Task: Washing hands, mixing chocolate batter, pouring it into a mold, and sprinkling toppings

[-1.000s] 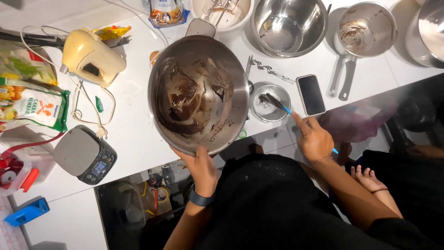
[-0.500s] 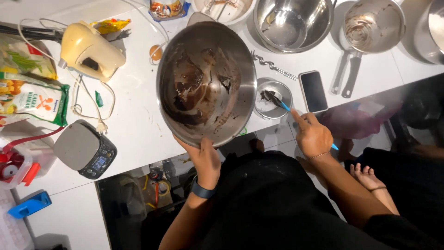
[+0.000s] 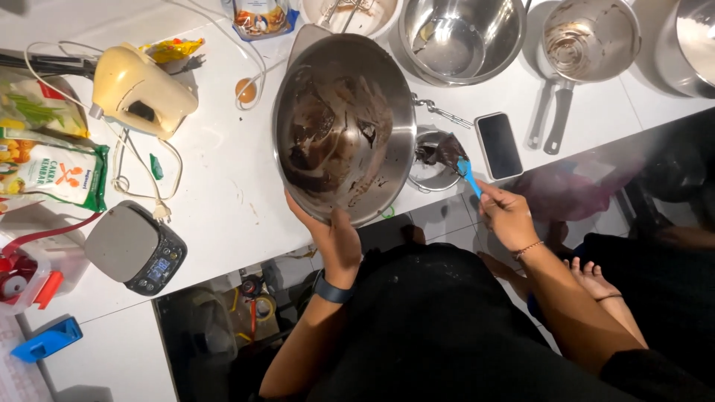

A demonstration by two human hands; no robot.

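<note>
The left hand (image 3: 337, 240) grips the tilted steel mixing bowl (image 3: 344, 126) by its near rim; only brown smears coat its inside, so it looks nearly emptied. Just right of that bowl, the right hand (image 3: 505, 214) holds a blue spatula (image 3: 460, 162), its batter-laden head over a small metal cup (image 3: 432, 158); scraping looks unfinished

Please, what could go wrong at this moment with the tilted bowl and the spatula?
1. The left hand holds the big steel bowl tilted by its near rim alone; it might slip or drip chocolate batter on the white counter.
2. The right hand holds the blue spatula, loaded with batter, over the small cup; the phone lies just beside and could get smeared.
</note>
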